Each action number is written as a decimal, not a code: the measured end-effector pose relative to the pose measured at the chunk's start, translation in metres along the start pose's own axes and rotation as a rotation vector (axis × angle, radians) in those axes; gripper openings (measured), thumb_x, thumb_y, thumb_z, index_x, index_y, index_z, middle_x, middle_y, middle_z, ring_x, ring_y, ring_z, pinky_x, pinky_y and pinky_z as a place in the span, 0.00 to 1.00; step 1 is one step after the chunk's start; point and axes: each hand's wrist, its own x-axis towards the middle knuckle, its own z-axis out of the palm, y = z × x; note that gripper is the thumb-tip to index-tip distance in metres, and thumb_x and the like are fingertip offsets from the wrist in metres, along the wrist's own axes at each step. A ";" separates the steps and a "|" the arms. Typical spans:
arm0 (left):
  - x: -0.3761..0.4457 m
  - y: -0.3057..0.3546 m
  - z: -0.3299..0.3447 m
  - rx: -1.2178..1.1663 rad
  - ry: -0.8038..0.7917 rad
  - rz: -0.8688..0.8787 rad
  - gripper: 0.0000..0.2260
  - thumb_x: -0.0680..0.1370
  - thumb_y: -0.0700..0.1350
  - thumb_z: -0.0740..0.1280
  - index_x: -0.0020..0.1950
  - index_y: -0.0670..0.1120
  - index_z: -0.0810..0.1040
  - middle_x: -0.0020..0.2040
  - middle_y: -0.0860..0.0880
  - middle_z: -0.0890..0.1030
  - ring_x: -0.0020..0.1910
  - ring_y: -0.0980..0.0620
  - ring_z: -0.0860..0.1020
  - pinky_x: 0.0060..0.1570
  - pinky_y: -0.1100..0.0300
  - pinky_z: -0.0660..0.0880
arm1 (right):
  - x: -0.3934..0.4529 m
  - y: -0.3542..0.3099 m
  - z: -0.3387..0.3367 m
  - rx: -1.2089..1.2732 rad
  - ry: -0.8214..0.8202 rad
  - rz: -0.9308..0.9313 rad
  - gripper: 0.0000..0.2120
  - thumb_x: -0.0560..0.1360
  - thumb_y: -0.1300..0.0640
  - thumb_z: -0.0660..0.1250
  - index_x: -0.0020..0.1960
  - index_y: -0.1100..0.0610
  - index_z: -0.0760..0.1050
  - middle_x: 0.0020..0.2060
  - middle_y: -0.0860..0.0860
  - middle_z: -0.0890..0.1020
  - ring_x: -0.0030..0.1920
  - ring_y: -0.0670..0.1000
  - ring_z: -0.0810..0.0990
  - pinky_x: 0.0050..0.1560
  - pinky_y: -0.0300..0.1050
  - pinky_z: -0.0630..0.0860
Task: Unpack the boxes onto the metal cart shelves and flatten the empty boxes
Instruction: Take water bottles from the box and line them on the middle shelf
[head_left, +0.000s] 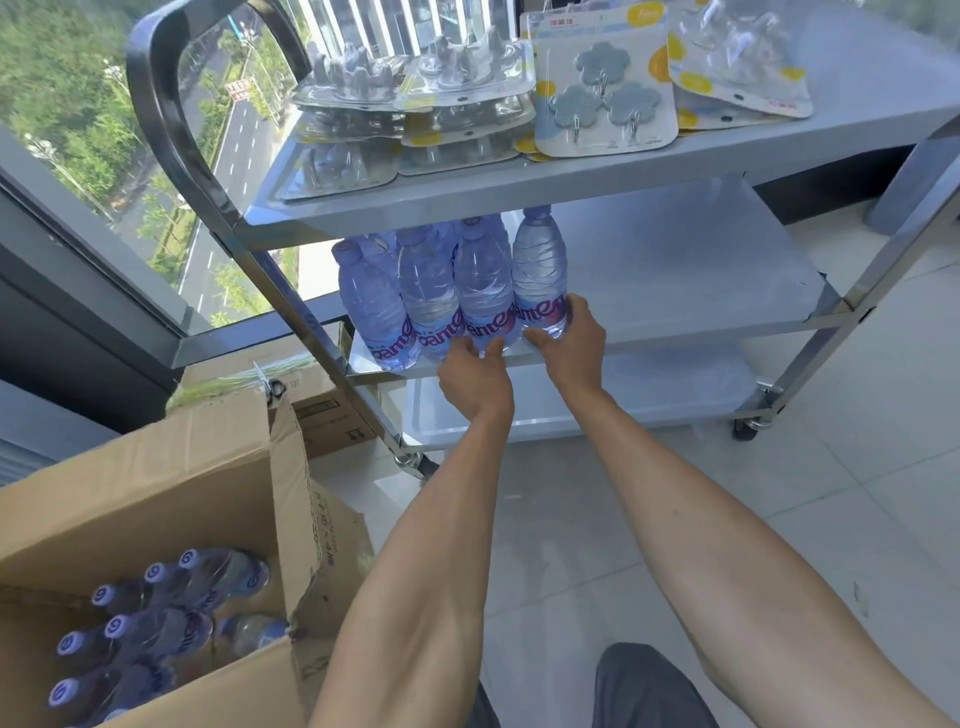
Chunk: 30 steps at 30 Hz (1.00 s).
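Both hands are at the middle shelf of the metal cart: the left hand grips the base of one water bottle, the right hand grips the bottle just beside it. More bottles stand upright left of the left hand. Below the left forearm, an open cardboard box holds further bottles.

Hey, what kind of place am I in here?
Probably an upper-floor stockroom or office: a steel cart holds packaged hooks, an open box holds bottled water, and the window overlooks a street far below.
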 end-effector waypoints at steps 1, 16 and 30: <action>0.001 -0.001 0.001 -0.012 0.005 -0.012 0.15 0.75 0.51 0.74 0.55 0.43 0.79 0.48 0.46 0.82 0.46 0.47 0.80 0.47 0.57 0.74 | -0.001 0.000 0.002 0.001 0.005 0.003 0.24 0.70 0.57 0.78 0.62 0.57 0.73 0.55 0.51 0.81 0.51 0.49 0.80 0.47 0.27 0.71; 0.014 -0.043 -0.083 0.214 0.059 -0.048 0.12 0.80 0.49 0.64 0.57 0.45 0.82 0.53 0.46 0.83 0.52 0.45 0.80 0.50 0.55 0.75 | -0.087 0.008 0.009 -0.502 0.130 0.111 0.32 0.72 0.63 0.69 0.75 0.63 0.64 0.71 0.59 0.70 0.73 0.59 0.64 0.73 0.55 0.57; 0.044 -0.134 -0.298 0.395 0.021 -0.174 0.15 0.76 0.46 0.66 0.61 0.45 0.79 0.58 0.38 0.80 0.58 0.37 0.78 0.56 0.49 0.75 | -0.226 -0.124 0.153 -0.375 -0.279 -0.089 0.18 0.73 0.65 0.61 0.63 0.60 0.75 0.56 0.58 0.78 0.56 0.60 0.77 0.55 0.49 0.73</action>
